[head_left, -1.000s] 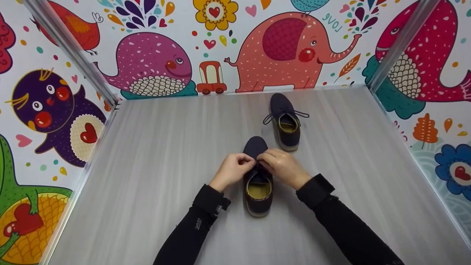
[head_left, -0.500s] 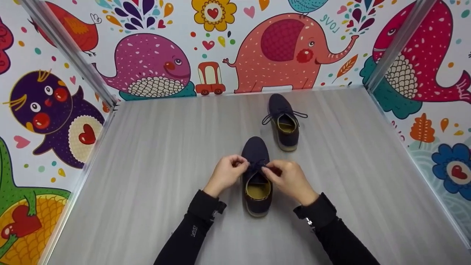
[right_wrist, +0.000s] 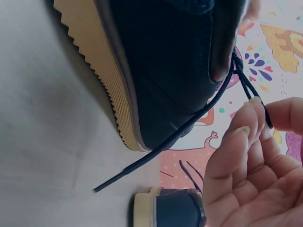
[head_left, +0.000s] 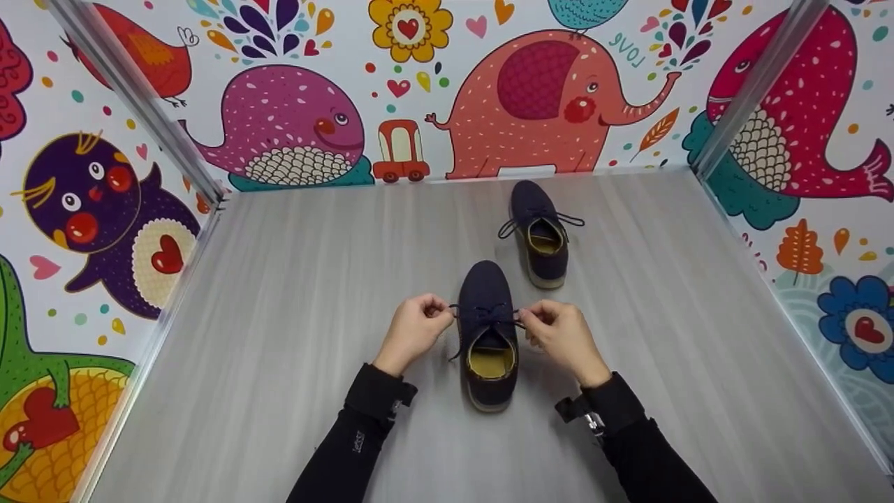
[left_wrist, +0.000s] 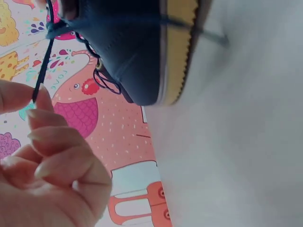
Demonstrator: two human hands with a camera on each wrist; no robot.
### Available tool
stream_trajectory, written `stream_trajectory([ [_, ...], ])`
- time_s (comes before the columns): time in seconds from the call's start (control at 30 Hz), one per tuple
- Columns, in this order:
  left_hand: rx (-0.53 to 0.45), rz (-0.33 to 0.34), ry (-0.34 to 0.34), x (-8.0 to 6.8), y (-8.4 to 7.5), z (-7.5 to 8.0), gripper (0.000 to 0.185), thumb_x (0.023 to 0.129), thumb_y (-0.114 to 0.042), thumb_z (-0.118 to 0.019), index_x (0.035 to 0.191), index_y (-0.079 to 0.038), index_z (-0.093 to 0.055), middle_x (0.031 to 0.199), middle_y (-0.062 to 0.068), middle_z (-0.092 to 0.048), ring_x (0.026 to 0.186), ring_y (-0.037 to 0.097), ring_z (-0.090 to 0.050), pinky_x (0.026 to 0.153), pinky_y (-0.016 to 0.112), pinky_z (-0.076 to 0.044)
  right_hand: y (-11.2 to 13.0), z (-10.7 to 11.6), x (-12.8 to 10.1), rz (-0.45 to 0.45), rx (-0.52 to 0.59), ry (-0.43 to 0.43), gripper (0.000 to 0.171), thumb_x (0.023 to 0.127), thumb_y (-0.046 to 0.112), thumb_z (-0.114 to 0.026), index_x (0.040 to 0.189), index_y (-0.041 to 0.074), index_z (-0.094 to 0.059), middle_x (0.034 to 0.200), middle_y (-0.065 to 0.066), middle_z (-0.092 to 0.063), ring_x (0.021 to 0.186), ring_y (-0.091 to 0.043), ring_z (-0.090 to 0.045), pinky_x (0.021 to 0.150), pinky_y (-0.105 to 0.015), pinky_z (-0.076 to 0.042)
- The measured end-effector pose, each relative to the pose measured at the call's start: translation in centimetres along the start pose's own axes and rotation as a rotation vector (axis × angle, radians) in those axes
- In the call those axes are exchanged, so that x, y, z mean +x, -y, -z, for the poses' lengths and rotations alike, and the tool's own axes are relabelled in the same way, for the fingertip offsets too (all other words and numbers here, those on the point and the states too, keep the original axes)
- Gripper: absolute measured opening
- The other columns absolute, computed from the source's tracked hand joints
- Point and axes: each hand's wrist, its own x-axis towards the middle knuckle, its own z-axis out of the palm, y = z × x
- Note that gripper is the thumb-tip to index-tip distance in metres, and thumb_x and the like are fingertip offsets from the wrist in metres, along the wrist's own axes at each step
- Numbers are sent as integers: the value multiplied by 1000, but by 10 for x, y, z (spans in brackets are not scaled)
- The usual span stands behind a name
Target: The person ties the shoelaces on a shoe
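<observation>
A navy shoe (head_left: 487, 335) with a tan sole and yellow lining stands toe-away on the grey table, between both hands. My left hand (head_left: 413, 330) pinches a dark lace (left_wrist: 42, 71) at the shoe's left side. My right hand (head_left: 561, 332) pinches the other lace (right_wrist: 246, 87) at the shoe's right side. The laces are drawn out sideways over the tongue. The left wrist view shows the near shoe's sole (left_wrist: 175, 47) from the side; in the right wrist view a loose lace end (right_wrist: 142, 163) hangs down past the near shoe (right_wrist: 165, 75).
A second navy shoe (head_left: 539, 232) stands farther back, its laces loose, also seen in the right wrist view as the second shoe (right_wrist: 170, 208). Cartoon-printed walls (head_left: 293, 126) with metal corner posts (head_left: 133, 98) enclose the grey table (head_left: 293, 293) on three sides.
Both hands were together over the shoe's tongue; they have drawn apart to either side, pulling the laces outward.
</observation>
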Motion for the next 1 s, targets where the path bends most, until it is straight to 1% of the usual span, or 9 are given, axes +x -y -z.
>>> stream_trajectory([
  [0.2, 37, 54, -36, -4, 9, 5, 5, 82, -12, -64, 79, -9, -66, 72, -1, -57, 65, 15, -51, 58, 28, -41, -7, -1, -2, -112, 34, -24, 18, 93, 9, -68, 77, 0, -69, 60, -4, -61, 52, -15, -56, 49, -24, -47],
  [0.27, 30, 76, -32, -5, 10, 4, 6, 82, -12, -64, 78, -9, -65, 72, -1, -57, 65, 16, -51, 58, 28, -41, -8, -2, -2, -130, 37, -16, 17, 93, 8, -67, 79, -1, -69, 61, -5, -62, 53, -16, -57, 51, -24, -47],
  [0.37, 10, 100, 4, -4, 9, 2, 7, 84, -14, -63, 79, -9, -64, 73, -1, -57, 66, 15, -51, 58, 28, -41, -7, -3, 0, -142, 59, 10, 16, 94, 10, -67, 82, -1, -68, 62, -6, -62, 54, -17, -57, 52, -25, -48],
  [0.53, 29, 60, 80, 4, 3, 0, 20, 94, -28, -66, 85, -10, -70, 77, -3, -64, 68, 14, -55, 61, 29, -43, 1, -1, 5, -131, 103, 57, 21, 96, 16, -67, 87, -3, -68, 64, -9, -62, 53, -16, -55, 50, -25, -48],
  [0.63, 66, 16, 89, 7, 0, 1, 30, 96, -36, -66, 85, -10, -73, 79, -1, -68, 66, 14, -55, 61, 30, -42, 6, 1, 8, -105, 98, 73, 23, 96, 17, -67, 89, -5, -69, 65, -10, -62, 53, -16, -54, 48, -23, -45],
  [0.7, 90, -6, 72, 8, -1, 2, 31, 96, -36, -66, 85, -8, -74, 78, 1, -69, 66, 14, -54, 61, 31, -42, 9, 2, 9, -80, 68, 68, 22, 96, 17, -68, 88, -4, -70, 64, -10, -62, 53, -16, -54, 47, -22, -43],
  [0.8, 112, -28, 28, 8, -1, 3, 29, 97, -31, -67, 83, -7, -74, 76, 2, -67, 65, 14, -53, 61, 31, -41, 12, 4, 11, -60, 20, 37, 20, 95, 15, -69, 86, -2, -71, 64, -9, -63, 54, -16, -56, 50, -22, -44],
  [0.9, 136, -37, -19, 7, 1, 4, 25, 97, -27, -67, 80, -9, -72, 70, -2, -61, 63, 14, -50, 61, 30, -40, 10, 6, 11, -56, -8, -14, 18, 95, 13, -68, 84, -1, -70, 63, -6, -63, 55, -16, -58, 52, -23, -46],
  [1.0, 155, -39, -50, 5, 4, 4, 26, 97, -24, -66, 77, -9, -66, 67, -4, -53, 61, 14, -47, 59, 30, -39, 7, 7, 9, -60, 1, -58, 18, 94, 12, -69, 80, 1, -70, 62, -5, -62, 54, -17, -58, 51, -23, -46],
])
